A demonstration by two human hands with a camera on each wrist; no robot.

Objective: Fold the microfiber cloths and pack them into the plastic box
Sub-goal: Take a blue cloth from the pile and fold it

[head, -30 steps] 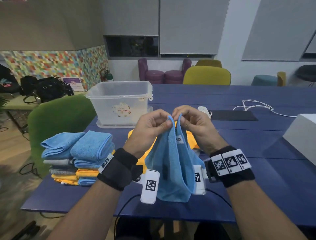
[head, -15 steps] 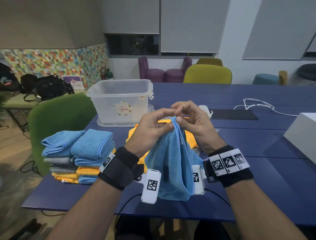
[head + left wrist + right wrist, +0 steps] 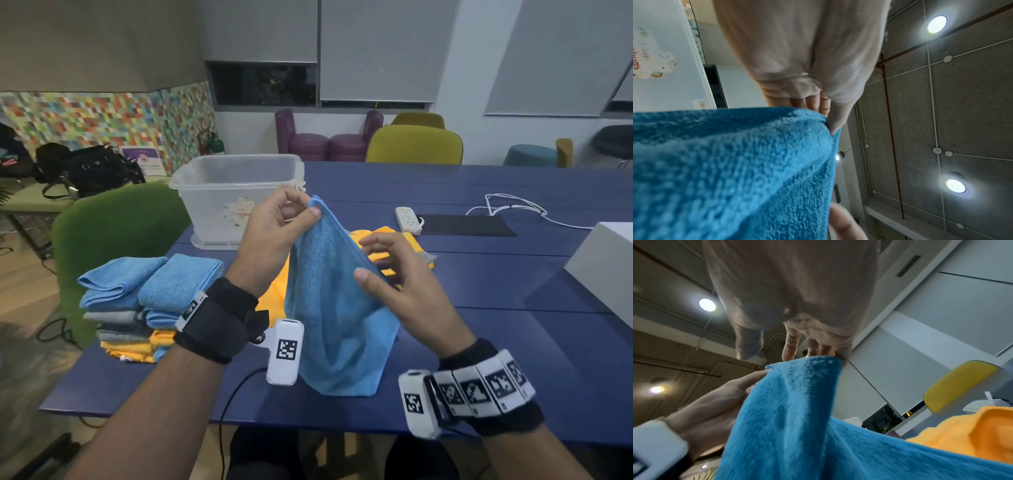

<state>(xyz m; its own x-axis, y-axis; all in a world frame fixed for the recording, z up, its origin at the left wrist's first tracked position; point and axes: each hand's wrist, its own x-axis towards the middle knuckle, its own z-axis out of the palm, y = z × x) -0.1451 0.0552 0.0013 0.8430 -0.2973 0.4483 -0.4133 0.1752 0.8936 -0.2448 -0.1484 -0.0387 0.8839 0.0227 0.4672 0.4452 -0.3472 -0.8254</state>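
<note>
- Dark blue bench [image 3: 479,192] fills the middle of your head view, with one clear plastic box [image 3: 236,192] at upper centre-left, nothing visible inside it.
- One blue cloth [image 3: 329,308] hangs in the air at centre; your left hand [image 3: 270,236] pinches its top corner between thumb and forefinger.
- Your right hand [image 3: 400,291] sits lower on the cloth's right edge, fingers loosely spread; whether this grip is clamped on the fabric, you cannot tell.
- Orange cloths [image 3: 387,240] lie loose behind the blue one; their number is unclear.
- One stack of folded cloths [image 3: 144,301], blue, grey and orange, stands at lower left.
</note>
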